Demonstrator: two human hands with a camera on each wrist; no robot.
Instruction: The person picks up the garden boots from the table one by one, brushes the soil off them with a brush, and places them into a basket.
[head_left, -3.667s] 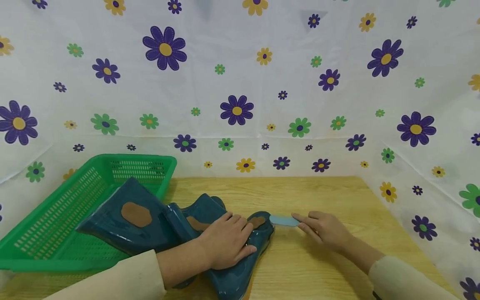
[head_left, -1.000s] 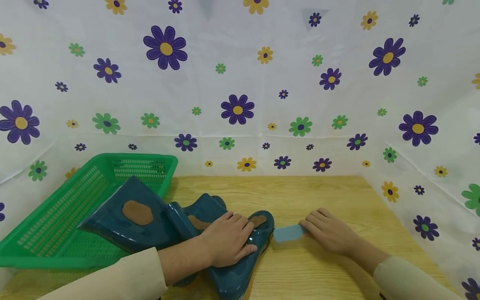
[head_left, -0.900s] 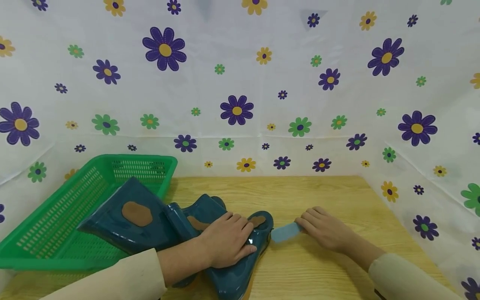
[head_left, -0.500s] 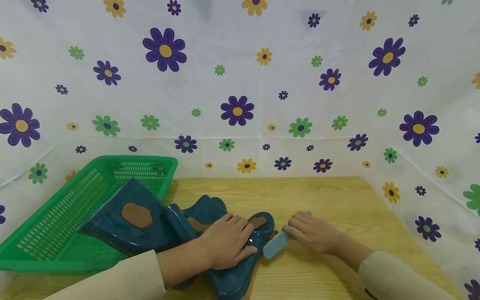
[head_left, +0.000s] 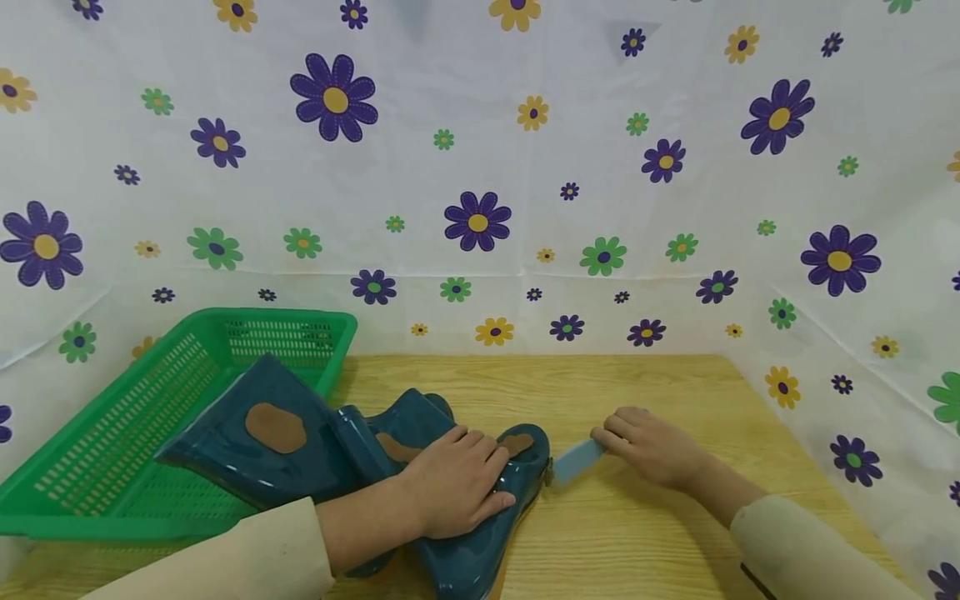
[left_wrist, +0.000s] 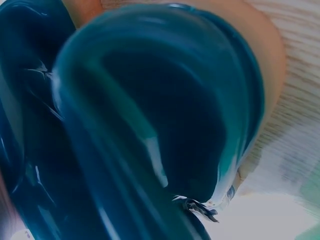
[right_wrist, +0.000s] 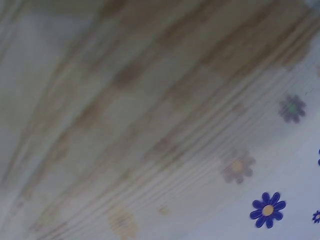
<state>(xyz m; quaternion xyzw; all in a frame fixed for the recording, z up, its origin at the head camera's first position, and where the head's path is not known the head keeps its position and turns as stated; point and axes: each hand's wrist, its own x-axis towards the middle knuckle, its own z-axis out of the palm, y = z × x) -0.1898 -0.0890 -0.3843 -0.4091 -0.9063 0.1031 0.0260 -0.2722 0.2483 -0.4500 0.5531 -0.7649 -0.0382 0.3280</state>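
Note:
Two glossy dark-blue rain boots with brown patches lie across each other at the table's centre-left. My left hand (head_left: 453, 483) grips the nearer rain boot (head_left: 468, 546), thumb spread on its near side and fingers bent over the top. The other boot (head_left: 225, 462) has its shaft over the basket's rim. At the right, my right hand (head_left: 648, 442) holds a flat light-blue tool (head_left: 576, 461); its far end is close to the gripped boot's edge, by a small dark piece (head_left: 550, 473). In the left wrist view, rounded boot rubber (left_wrist: 165, 22) fills most of the picture. The right wrist view is blurred.
A green perforated basket (head_left: 127, 527) stands at the left, with part of a boot over it. Under everything is a wood-grain table (head_left: 630, 375). White sheeting with printed flowers (head_left: 420, 183) surrounds the back and sides.
My right hand has swung the light-blue tool down and left along the boot's edge, then drawn it back up and right. The left hand and boots stay put.

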